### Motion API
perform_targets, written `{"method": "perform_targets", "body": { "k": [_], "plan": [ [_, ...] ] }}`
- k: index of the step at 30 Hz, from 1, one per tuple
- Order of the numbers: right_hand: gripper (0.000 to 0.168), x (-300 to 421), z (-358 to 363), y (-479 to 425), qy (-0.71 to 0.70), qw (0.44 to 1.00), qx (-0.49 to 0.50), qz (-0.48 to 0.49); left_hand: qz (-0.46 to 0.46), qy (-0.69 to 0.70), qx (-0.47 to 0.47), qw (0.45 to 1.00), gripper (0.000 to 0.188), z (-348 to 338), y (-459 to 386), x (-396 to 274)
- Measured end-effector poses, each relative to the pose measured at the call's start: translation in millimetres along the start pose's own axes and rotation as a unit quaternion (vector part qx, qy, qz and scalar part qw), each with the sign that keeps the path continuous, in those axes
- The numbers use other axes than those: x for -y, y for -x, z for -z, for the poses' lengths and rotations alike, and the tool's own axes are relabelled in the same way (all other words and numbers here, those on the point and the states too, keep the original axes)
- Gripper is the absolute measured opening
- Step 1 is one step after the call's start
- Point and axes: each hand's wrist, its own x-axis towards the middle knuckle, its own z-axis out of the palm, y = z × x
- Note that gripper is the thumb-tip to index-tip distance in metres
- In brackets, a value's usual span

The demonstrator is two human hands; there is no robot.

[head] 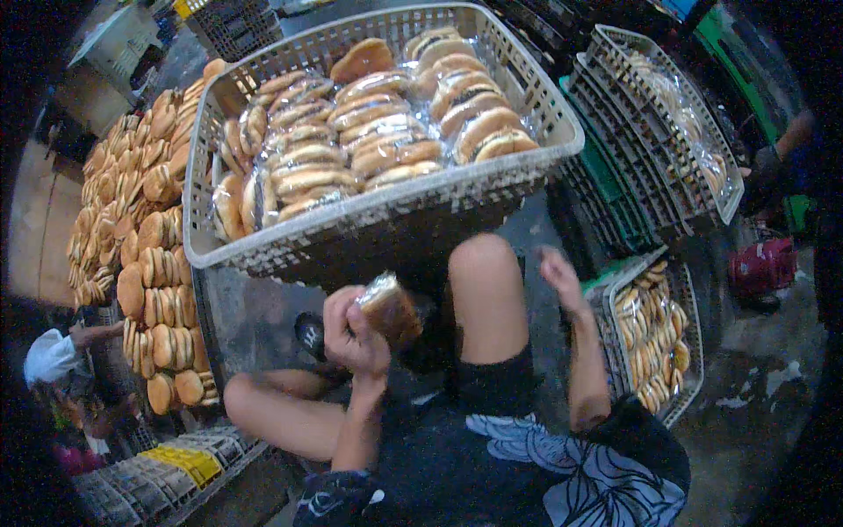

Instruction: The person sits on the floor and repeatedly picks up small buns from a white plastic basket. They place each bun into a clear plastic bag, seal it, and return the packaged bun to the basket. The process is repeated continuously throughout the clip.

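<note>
My left hand (355,332) grips a filled bun in clear plastic wrap (390,309), held up above my lap and below the near side of a large plastic crate (388,197). Rows of wrapped filled buns (382,125) stand on edge in that crate. One browner bun (363,60) lies at the far end of a row. My right hand (560,277) is raised beside my bent right knee, apart from the crates. It is blurred, and no object shows in it.
At the left, a table bears stacks of unwrapped buns (141,191), where a person in a white cap (49,356) reaches in. Stacked crates (632,145) rise at the right, above another crate of buns (691,375). A red container (762,267) stands beyond. Grey and yellow crates (181,461) lie lower left.
</note>
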Motion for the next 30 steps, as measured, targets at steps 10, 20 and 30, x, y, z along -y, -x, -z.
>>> {"method": "perform_targets", "body": {
  "k": [10,20,30],
  "plan": [
    [0.042,233.5,-107.6,-74.9,0.183,0.862,0.473,-0.014,-0.239,0.070,0.055,0.967,0.023,-5.2,-12.4,-26.3],
    [0.042,201.0,-141.2,-91.9,-0.131,0.941,0.310,0.000,0.037,0.023,0.043,0.998,0.029,-27.9,-52.0,-8.6],
    [0.054,203.5,-89.1,-131.8,0.086,0.954,0.067,0.281,-0.278,0.114,-0.029,0.953,0.027,-177.3,-291.1,-7.0]
  ]
}}
